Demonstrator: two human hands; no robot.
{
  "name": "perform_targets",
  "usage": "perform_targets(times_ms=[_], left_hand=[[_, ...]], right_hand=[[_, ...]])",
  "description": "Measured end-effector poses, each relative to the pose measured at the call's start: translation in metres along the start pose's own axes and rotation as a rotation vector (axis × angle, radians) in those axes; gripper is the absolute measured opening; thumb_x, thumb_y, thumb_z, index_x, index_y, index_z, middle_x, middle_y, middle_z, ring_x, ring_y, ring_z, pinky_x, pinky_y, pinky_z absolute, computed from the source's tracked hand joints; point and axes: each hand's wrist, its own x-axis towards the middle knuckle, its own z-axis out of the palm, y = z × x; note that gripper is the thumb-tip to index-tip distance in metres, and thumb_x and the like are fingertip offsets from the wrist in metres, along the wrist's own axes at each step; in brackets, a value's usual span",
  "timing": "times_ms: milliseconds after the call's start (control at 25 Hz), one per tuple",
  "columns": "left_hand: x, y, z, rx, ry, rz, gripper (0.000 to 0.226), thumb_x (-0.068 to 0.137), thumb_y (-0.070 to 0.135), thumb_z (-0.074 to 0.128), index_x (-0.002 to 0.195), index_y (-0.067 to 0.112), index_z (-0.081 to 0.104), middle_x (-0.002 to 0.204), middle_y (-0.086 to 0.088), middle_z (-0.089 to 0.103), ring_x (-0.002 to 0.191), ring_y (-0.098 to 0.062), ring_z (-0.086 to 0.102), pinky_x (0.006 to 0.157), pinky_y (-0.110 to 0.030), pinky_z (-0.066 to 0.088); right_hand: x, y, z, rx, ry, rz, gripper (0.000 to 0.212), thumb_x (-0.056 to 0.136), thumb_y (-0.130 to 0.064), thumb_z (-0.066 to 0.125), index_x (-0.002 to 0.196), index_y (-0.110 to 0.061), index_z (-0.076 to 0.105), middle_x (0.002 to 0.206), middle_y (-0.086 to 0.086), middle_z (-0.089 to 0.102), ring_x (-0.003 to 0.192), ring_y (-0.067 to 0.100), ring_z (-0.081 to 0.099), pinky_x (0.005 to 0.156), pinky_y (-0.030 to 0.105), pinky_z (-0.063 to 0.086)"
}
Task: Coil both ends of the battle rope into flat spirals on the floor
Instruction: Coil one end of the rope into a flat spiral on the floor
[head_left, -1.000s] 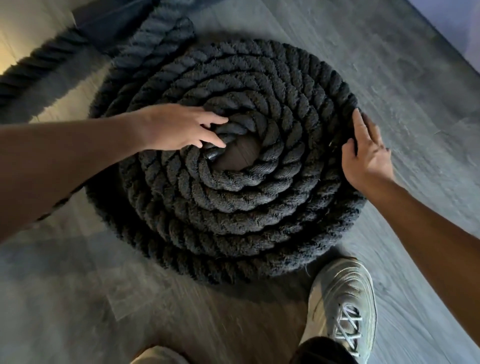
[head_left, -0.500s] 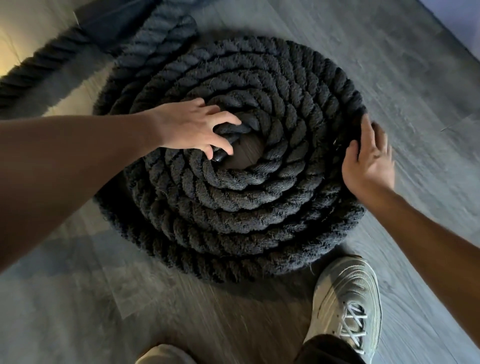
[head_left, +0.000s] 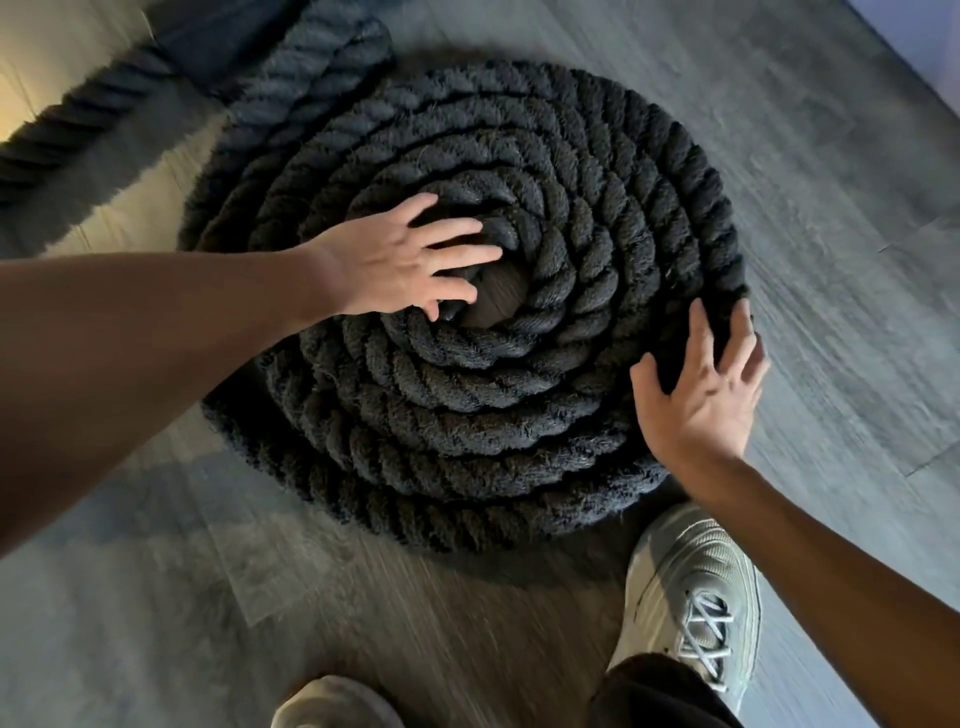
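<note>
A thick black battle rope lies wound in a flat spiral (head_left: 467, 405) of several turns on the grey floor. My left hand (head_left: 400, 260) is spread over the inner turns, fingers straight, reaching across the small hole at the centre. My right hand (head_left: 701, 384) lies with straight, splayed fingers against the spiral's outer right edge. The loose run of the rope (head_left: 306, 78) leaves the spiral at the upper left.
Another stretch of rope (head_left: 78, 124) crosses the floor at the far left. My right shoe (head_left: 691, 592) stands just below the spiral's lower right edge; the toe of my left shoe (head_left: 332, 701) shows at the bottom. A pale wall (head_left: 924, 36) borders the upper right.
My left hand's fingers have uncurled from the inner rope end and now lie spread over the centre. My right hand has slid down along the outer edge and its fingers have spread.
</note>
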Motion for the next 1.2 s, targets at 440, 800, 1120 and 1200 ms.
perform_targets(times_ms=[440,800,1120,1200], left_hand=[[0.035,-0.01,-0.022,-0.228,-0.091,-0.098,0.052,0.099,0.029,0.045,0.151,0.02,0.04,0.163,-0.002,0.038,0.157,-0.032,0.01,0.118,-0.058,0.026],[-0.093,0.043,0.012,-0.953,-0.083,-1.513,0.052,0.101,0.041,0.054,0.15,0.029,0.039,0.153,-0.03,0.034,0.138,-0.054,0.033,0.111,-0.063,0.031],[-0.111,0.052,0.017,-0.959,-0.271,-1.582,0.071,0.102,0.04,0.053,0.162,0.017,0.021,0.152,-0.026,0.041,0.131,-0.052,0.043,0.101,-0.061,0.041],[-0.105,0.058,0.014,-0.919,-0.252,-1.597,0.069,0.103,0.036,0.052,0.161,0.016,0.02,0.153,-0.023,0.04,0.132,-0.051,0.039,0.099,-0.062,0.04]], right_hand=[[0.093,0.02,-0.016,-0.02,-0.068,-0.102,0.076,0.087,-0.061,0.04,0.154,-0.034,0.019,0.163,-0.003,0.006,0.148,0.035,0.01,0.1,0.061,0.044],[-0.004,0.004,0.0,0.341,-0.019,0.1,0.082,0.097,-0.052,0.049,0.159,-0.021,0.005,0.166,0.006,-0.01,0.151,0.031,-0.007,0.115,0.065,0.018],[-0.004,0.006,0.01,0.339,0.056,-0.03,0.056,0.105,-0.026,0.04,0.155,-0.004,0.028,0.162,0.028,-0.003,0.149,0.044,-0.005,0.118,0.059,0.014],[0.012,0.013,0.01,0.32,0.043,-0.047,0.054,0.105,-0.023,0.038,0.155,-0.006,0.028,0.162,0.027,-0.005,0.15,0.043,-0.005,0.119,0.056,0.013]])
